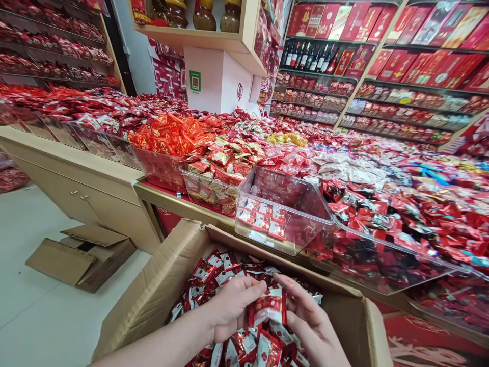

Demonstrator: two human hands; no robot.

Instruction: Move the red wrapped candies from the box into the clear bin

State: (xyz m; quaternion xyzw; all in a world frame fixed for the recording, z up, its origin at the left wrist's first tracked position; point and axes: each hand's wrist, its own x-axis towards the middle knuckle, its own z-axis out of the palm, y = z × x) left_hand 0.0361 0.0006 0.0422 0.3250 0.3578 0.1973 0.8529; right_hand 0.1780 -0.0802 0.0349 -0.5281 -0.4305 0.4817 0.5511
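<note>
Left to right, I see the cardboard carton, its near side cut off; the left hand, thumb pinching a red-and-white candy packet above loose packets, other fingers partly hidden; and the right hand, curved at the candy packet's right edge, whether gripping I cannot tell.

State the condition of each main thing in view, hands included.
Left hand: closed on packet
Right hand: curved at packet's edge, grip unclear
Packet: held
Large box: open, partly filled
Floor box: flaps open
Clear bin: open-topped, partly filled
Cabinet doors: shut
Wine bottles: upright
</note>
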